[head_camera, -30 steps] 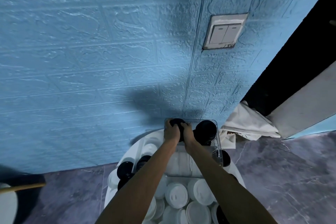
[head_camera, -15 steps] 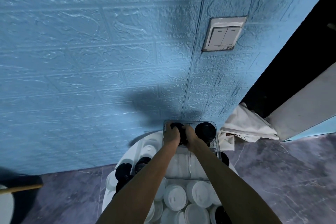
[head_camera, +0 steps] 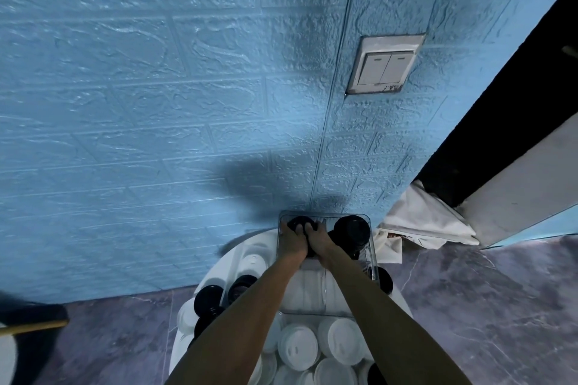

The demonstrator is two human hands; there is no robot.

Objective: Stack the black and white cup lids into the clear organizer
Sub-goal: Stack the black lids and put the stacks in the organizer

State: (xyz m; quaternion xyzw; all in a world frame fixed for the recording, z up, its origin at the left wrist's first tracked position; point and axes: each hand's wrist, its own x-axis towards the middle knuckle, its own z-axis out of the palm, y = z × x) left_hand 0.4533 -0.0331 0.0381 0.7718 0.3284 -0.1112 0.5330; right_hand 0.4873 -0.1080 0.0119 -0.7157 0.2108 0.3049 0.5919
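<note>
Organizer: clear organizer (head_camera: 372, 262), rectangular, standing on a round white table (head_camera: 233, 256); taken as the landmark for all entries below.
Far-left compartment: a stack of black lids (head_camera: 301, 223) sits at the organizer's far end, left side, with both hands on it.
Far-right compartment: a second black stack (head_camera: 352, 230) stands just beside the first, on the right, untouched and slightly taller in appearance.
Near half of organizer: white lids (head_camera: 305, 291) show through the clear wall, partly hidden by the forearms; count not readable.
Left hand: left hand (head_camera: 291, 239) reaches into the organizer's far-left end, fingers curled over the left edge and top of the black lids, gripping them.
Right hand: right hand (head_camera: 319, 242) touches the same stack from the right, fingers curled over its top and thumb side pressed close to the left hand; it holds the stack as well.
Loose white lids: a heap of loose white lids (head_camera: 297, 350) lies on the table just in front of the organizer's near wall.
Loose black lids: several loose black lids (head_camera: 208, 300) lie left of the organizer, near the table's left edge; one more black lid (head_camera: 386, 280) rests against the organizer's right side.
Behind the organizer: blue brick-pattern wall (head_camera: 156, 103) with a light switch (head_camera: 384, 64) above and to the right.
Right of the organizer: crumpled white cloth (head_camera: 422, 222) on the floor by the wall.
</note>
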